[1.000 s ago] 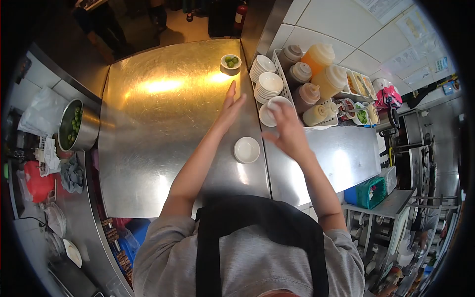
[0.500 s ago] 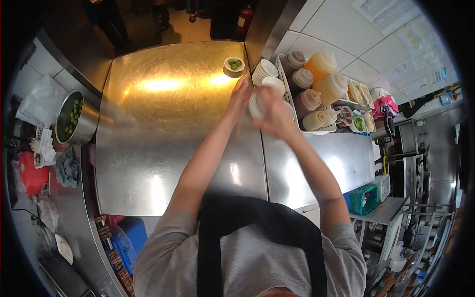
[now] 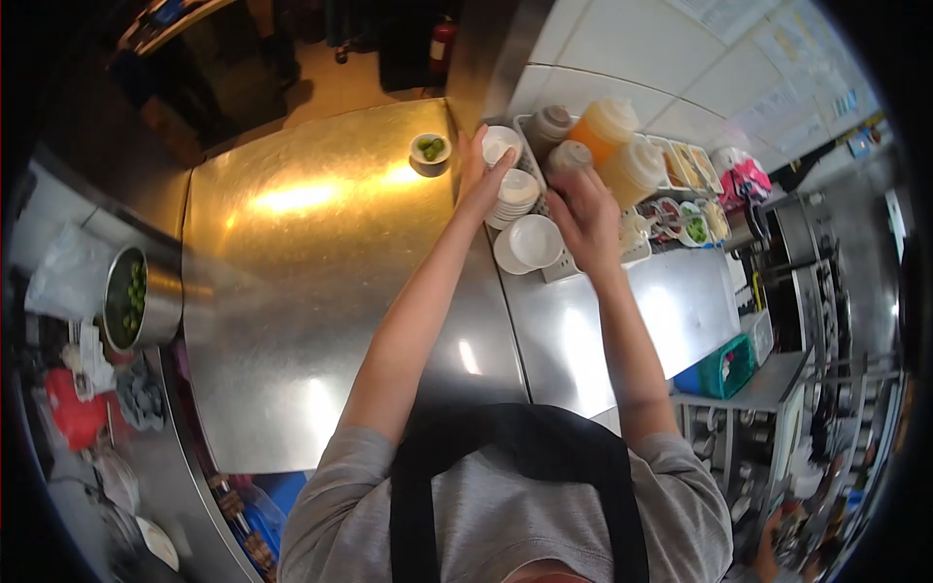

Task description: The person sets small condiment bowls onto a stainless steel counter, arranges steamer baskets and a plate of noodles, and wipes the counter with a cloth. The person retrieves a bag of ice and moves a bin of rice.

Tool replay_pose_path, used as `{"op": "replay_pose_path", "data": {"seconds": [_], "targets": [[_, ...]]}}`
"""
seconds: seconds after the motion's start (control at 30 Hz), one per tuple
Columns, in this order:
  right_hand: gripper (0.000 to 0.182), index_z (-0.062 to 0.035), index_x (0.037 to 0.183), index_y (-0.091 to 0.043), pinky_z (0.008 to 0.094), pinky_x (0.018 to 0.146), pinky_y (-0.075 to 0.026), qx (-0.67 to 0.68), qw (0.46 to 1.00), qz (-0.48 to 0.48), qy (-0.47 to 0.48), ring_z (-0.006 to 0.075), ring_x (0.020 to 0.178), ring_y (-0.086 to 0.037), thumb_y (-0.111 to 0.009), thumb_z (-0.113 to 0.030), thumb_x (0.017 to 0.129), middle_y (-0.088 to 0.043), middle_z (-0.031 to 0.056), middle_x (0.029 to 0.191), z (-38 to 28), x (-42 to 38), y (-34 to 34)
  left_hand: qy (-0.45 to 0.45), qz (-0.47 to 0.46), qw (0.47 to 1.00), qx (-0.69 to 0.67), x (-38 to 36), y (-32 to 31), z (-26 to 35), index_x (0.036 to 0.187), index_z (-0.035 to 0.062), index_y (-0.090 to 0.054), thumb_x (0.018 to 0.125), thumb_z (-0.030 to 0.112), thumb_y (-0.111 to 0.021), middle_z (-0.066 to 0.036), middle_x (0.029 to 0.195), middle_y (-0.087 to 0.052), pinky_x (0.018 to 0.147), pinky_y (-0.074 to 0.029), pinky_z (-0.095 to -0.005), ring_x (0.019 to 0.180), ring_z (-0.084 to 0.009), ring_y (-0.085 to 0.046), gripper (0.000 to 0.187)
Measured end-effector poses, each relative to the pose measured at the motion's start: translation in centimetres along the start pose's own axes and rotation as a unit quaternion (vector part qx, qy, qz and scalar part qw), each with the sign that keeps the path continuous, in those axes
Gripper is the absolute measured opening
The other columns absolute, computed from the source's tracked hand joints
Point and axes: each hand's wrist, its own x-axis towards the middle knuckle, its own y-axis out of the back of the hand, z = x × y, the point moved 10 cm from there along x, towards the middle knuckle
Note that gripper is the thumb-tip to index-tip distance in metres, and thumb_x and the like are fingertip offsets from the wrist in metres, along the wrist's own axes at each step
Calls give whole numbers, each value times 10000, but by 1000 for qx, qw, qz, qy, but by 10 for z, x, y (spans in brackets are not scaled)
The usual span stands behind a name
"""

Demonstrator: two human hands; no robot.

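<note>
My left hand (image 3: 478, 167) curls round a small white bowl (image 3: 501, 142) at the back of the dish group, its thumb over the near rim. Just in front of it stands a stack of white dishes (image 3: 515, 202). Nearer still, another white bowl (image 3: 535, 241) lies over a saucer (image 3: 509, 255). My right hand (image 3: 589, 219) is closed over a squeeze bottle in the white basket (image 3: 564, 270), hiding most of that bottle. A grey-capped squeeze bottle (image 3: 570, 156) stands just beyond its fingers. A small bowl of green fruit (image 3: 430, 151) sits on the steel counter to the left.
Orange (image 3: 604, 126) and pale (image 3: 634, 167) sauce bottles crowd the basket against the tiled wall. Topping containers (image 3: 692, 225) stand to the right. A steel pot of green fruit (image 3: 160, 301) is at the far left. Fire extinguisher (image 3: 442, 45) beyond the counter.
My right hand has left the white dish it was moving and shifted right onto the bottles. My left hand now holds a white bowl. The view has tilted slightly.
</note>
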Motion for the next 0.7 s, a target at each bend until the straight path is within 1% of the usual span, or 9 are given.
{"op": "replay_pose_path", "data": {"seconds": [0.03, 0.07, 0.1, 0.13, 0.2, 0.23, 0.3, 0.43, 0.7], "targets": [[171, 5, 861, -557, 354, 649, -430, -10, 998, 59, -1, 291, 769, -543, -650, -59, 732, -552, 131, 825, 3, -28, 20, -30, -9, 997, 69, -2, -3, 11, 1312, 177, -406, 819, 357, -615, -190, 1435, -149, 1013, -290, -334, 1294, -266, -269, 565], [141, 0, 815, -559, 345, 625, -425, -22, 993, 118, -2, 275, 738, -537, -655, -33, 719, -547, 116, 787, 12, -61, 33, -65, 18, 988, 142, -2, -3, 16, 1196, 176, -539, 783, 345, -660, -221, 1425, -151, 999, -311, -329, 1281, -288, -297, 462], [153, -12, 793, -565, 347, 636, -427, 3, 989, 131, -73, 272, 745, -539, -673, -8, 685, -549, 118, 789, 39, -93, 31, -64, 12, 992, 109, -2, -7, 16, 1143, 157, -582, 790, 313, -656, -222, 1420, -162, 994, -324, -334, 1264, -302, -329, 394], [207, -21, 815, -564, 353, 664, -423, -11, 990, 135, -47, 284, 755, -530, -708, -53, 670, -551, 116, 797, 36, -107, 29, -97, 28, 987, 129, 0, -9, 11, 1133, 193, -589, 775, 354, -647, -258, 1361, -272, 1050, -236, -408, 1273, -390, -279, 396], [369, -49, 902, -551, 393, 767, -387, -89, 992, 81, -29, 304, 865, -496, -763, -180, 629, -534, 114, 881, 40, -126, 12, -124, 30, 978, 166, 3, -13, 6, 1155, 163, -579, 801, 317, -619, -232, 1349, -310, 1051, -241, -397, 1253, -378, -314, 389], [378, -55, 910, -549, 401, 785, -374, -93, 991, 90, -26, 306, 889, -480, -759, -182, 623, -522, 108, 910, 40, -129, 9, -138, 36, 971, 193, 4, -13, 4, 1178, 126, -559, 810, 306, -609, -221, 1359, -299, 1051, -240, -393, 1261, -370, -305, 412], [308, -54, 888, -550, 397, 776, -363, -112, 984, 136, -28, 288, 876, -477, -718, -132, 642, -518, 97, 900, 46, -128, 9, -110, 12, 980, 165, 6, -14, 0, 1227, 124, -516, 825, 301, -592, -214, 1394, -234, 1056, -226, -386, 1276, -366, -277, 445], [204, -69, 795, -526, 383, 783, -342, -142, 980, 135, -32, 263, 855, -469, -677, -119, 668, -492, 78, 842, 52, -126, 6, -60, -29, 981, 180, 9, -21, -1, 1265, 141, -493, 871, 229, -518, -222, 1415, -133, 1071, -174, -384, 1307, -356, -204, 405], [181, -77, 750, -498, 377, 803, -322, -143, 979, 140, -26, 257, 833, -456, -656, -131, 680, -462, 71, 803, 54, -122, 6, -32, -52, 990, 130, 8, -27, 0, 1305, 136, -456, 913, 221, -422, -199, 1425, -85, 1075, -168, -370, 1324, -338, -172, 403]]}}
